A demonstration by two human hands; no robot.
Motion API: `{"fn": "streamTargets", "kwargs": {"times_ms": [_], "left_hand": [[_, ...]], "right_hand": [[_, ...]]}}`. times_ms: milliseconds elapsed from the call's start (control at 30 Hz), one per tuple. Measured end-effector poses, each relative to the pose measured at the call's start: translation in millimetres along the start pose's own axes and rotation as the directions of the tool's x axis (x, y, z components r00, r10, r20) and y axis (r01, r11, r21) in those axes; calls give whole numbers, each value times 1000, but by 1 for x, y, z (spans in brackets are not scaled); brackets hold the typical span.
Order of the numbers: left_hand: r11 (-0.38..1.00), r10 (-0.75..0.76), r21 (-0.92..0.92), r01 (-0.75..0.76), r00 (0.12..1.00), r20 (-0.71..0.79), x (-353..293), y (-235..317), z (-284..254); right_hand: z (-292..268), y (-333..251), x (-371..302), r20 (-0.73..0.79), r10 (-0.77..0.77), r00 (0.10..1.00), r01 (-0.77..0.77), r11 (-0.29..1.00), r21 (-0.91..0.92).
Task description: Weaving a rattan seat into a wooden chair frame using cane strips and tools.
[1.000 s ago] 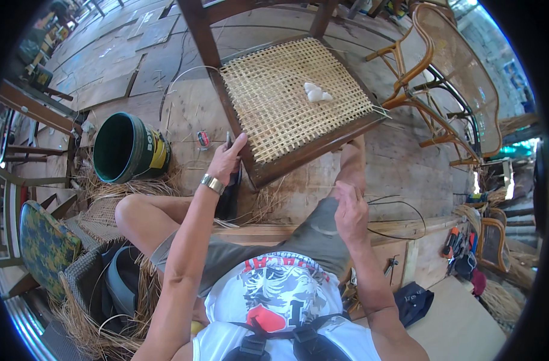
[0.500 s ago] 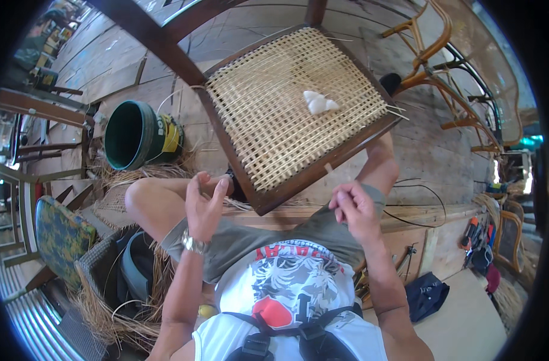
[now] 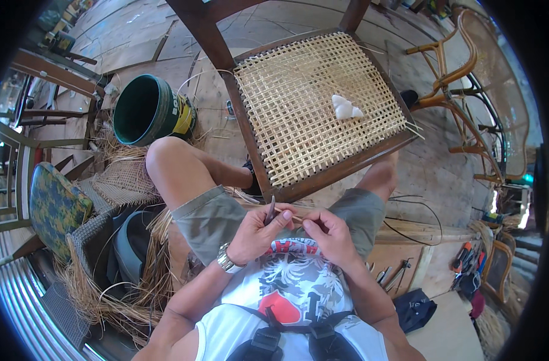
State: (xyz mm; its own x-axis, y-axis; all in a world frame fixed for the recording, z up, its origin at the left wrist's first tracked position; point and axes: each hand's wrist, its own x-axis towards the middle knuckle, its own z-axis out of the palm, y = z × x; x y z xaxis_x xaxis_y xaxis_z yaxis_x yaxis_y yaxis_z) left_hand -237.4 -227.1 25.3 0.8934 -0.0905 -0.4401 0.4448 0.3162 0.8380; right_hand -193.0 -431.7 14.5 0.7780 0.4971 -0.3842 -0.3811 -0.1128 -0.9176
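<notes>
My left hand point(image 3: 263, 231), with a metal watch on its wrist, is closed round a slim dark pointed tool point(image 3: 271, 210) whose tip points up; its exact kind does not show. Close beside it, my right hand point(image 3: 330, 236) pinches a thin brown strip point(image 3: 297, 220) that spans the small gap between the hands. Both hands are over my lap. Beyond them stands a dark wooden chair with a woven cane seat point(image 3: 304, 138), one corner pointing at me. Loose cane ends point(image 3: 414, 127) stick out at its right corner. A white lump of soft material point(image 3: 345, 108) lies on the weave.
A dark green bucket point(image 3: 166, 114) stands left of the chair. Cane scraps point(image 3: 130, 301) and a camouflage-patterned cushion point(image 3: 58, 204) are at the left. Rattan chairs point(image 3: 461, 78) stand at the right. Hand tools point(image 3: 398, 274) and a dark pouch point(image 3: 414, 310) lie near my right arm.
Both hands have come down and together over my lap from apart. The dark pointed tool now shows in my left hand. The view has shifted, so the chair appears further right.
</notes>
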Motion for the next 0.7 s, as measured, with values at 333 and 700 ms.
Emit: {"fn": "streamTargets", "kwargs": {"times_ms": [333,700], "left_hand": [[894,251,419,-160,953,-171,21,-1,-17],[858,196,504,-102,971,-139,23,-1,13]], "right_hand": [[-79,-46,-5,-99,-99,990,16,782,-623],[9,-16,24,47,-347,937,283,672,-685]]}}
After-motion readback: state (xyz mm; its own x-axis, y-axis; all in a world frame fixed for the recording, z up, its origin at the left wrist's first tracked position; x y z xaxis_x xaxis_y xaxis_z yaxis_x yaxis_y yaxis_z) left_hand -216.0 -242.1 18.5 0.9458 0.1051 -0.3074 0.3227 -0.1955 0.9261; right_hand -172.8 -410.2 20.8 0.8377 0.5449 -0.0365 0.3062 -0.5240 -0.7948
